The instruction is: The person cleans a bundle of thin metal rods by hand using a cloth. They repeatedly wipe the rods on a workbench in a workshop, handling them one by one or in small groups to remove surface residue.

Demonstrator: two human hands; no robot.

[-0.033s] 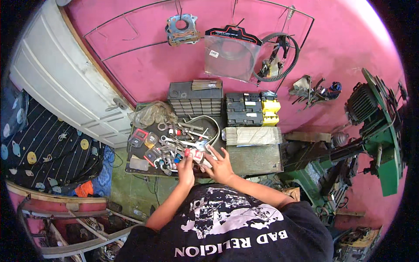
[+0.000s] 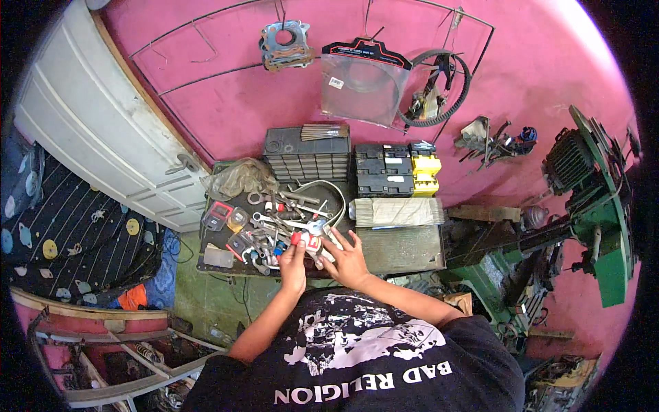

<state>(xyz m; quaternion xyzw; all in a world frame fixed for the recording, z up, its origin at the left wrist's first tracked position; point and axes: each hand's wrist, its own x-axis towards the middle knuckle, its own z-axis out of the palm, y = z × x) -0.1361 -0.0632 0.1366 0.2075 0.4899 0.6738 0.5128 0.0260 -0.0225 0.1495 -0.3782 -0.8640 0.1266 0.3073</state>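
Observation:
A small white bottle (image 2: 314, 243) with red print and a red cap is held over the front edge of the cluttered workbench. My left hand (image 2: 294, 270) grips it at the cap end, thumb uppermost. My right hand (image 2: 349, 264) is at its other end, thumb and nearest finger against it, the remaining fingers stretched out and apart. The part of the bottle beneath my fingers is hidden. Close by lie a combination wrench (image 2: 274, 220) and a jumble of sockets and hand tools. A curved pale strap or hose (image 2: 341, 199) arches behind my hands.
Behind the tools stand a dark drawer cabinet (image 2: 307, 155) and stacked black and yellow boxes (image 2: 391, 172). Right of my hands lies a ribbed panel (image 2: 401, 250). A green machine (image 2: 607, 250) stands far right. At left is a white door (image 2: 103, 117).
The bottle is turned slightly between my hands, so its red cap and printed side show more plainly. My right fingers have shifted a little; the arms stay in place.

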